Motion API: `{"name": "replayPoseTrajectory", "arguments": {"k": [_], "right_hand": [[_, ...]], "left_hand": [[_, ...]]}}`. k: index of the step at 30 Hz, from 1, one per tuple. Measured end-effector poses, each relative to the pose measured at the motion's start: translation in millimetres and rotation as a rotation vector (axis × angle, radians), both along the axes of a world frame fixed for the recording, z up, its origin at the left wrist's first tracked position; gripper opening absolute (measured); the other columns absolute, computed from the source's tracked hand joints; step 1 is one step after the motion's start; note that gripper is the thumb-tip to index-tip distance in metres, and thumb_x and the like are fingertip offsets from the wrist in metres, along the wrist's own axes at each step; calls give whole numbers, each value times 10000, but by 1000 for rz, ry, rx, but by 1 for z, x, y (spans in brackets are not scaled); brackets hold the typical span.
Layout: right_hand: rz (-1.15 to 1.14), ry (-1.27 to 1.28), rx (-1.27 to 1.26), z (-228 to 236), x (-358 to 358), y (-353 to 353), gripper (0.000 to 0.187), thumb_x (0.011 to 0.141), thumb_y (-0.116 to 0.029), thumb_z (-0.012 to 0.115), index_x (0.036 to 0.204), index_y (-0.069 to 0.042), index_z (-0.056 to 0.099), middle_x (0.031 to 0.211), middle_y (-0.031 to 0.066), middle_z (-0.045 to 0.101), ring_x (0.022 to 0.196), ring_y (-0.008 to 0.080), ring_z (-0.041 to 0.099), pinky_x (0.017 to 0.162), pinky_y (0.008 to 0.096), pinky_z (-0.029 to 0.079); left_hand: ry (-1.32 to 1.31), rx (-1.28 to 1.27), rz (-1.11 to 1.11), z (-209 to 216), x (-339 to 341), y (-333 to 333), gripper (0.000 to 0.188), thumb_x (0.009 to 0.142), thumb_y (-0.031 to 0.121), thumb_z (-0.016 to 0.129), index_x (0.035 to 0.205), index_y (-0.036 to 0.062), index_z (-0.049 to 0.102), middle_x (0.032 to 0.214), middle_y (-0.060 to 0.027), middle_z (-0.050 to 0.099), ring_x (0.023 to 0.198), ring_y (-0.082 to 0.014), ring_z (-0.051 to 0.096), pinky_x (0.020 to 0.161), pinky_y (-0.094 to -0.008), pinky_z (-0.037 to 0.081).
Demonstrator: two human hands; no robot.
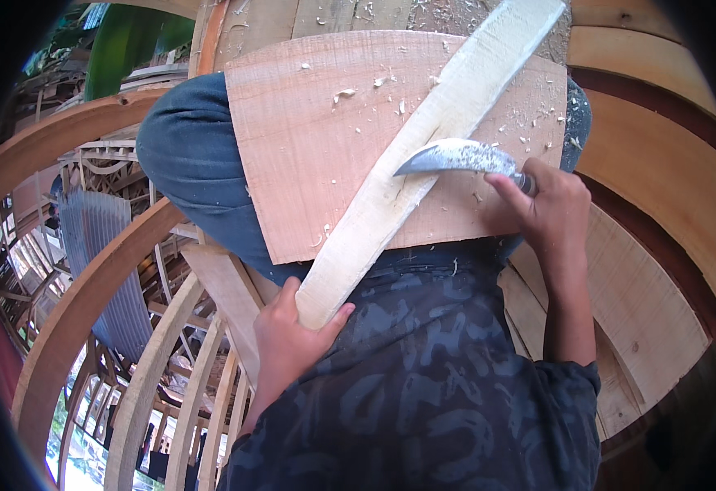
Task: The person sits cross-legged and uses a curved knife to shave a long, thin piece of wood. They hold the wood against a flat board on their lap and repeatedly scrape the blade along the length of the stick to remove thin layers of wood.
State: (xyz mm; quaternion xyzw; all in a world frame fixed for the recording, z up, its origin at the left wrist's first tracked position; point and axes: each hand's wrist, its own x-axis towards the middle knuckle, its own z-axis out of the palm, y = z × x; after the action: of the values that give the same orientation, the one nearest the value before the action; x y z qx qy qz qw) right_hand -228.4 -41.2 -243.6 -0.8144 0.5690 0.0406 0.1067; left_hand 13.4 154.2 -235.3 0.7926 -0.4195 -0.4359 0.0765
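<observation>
A long pale strip of wood runs slantwise from near my belly to the far right, across a reddish wooden board on my lap. My left hand is closed round the strip's near end. In my right hand is a knife with a curved, speckled grey blade; most of its handle is hidden by the fingers. The blade lies over the middle of the strip, its tip pointing left, beside a rough notch in the wood. Whether the edge touches the wood I cannot tell.
Wood shavings are scattered over the board and the planks beyond. Curved wooden ribs rise on the left, with a corrugated sheet far below them. Wide planks lie to the right. My bent knees stick out beside the board.
</observation>
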Motion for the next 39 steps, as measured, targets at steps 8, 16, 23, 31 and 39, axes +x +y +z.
{"name": "replayPoseTrajectory", "arguments": {"k": [8,16,23,31,39], "right_hand": [[-616,5,-68,5,-57,-63,569,783,-550,618,677,10,631,487,126,503,438,204,440,478,347,387],[-15,-68,37,3,4,5,617,739,-621,605,588,-23,581,457,118,493,434,254,540,449,342,427],[-317,-80,-144,-8,-32,-48,624,753,-611,598,615,-3,587,471,125,500,428,214,532,439,353,399],[14,-134,-13,7,2,5,600,728,-578,647,555,-19,518,446,105,454,406,223,487,422,339,378],[-47,-118,-187,-9,-7,-28,615,721,-597,641,548,-20,513,459,110,465,408,248,471,435,352,387]], "left_hand": [[44,-16,20,-3,0,11,509,652,395,775,831,-1,510,741,-206,611,713,-391,613,604,-436,472],[168,13,55,-1,-1,1,505,672,380,760,888,-21,540,793,-226,627,762,-405,616,646,-424,480],[252,42,101,-4,2,12,538,668,404,758,922,-24,553,794,-232,631,783,-381,633,674,-407,482],[397,90,112,-5,3,6,514,693,397,741,934,-18,557,808,-208,638,785,-358,635,684,-393,482],[389,68,109,-4,2,4,507,696,399,740,921,-16,553,799,-206,638,770,-355,638,671,-388,483]]}}
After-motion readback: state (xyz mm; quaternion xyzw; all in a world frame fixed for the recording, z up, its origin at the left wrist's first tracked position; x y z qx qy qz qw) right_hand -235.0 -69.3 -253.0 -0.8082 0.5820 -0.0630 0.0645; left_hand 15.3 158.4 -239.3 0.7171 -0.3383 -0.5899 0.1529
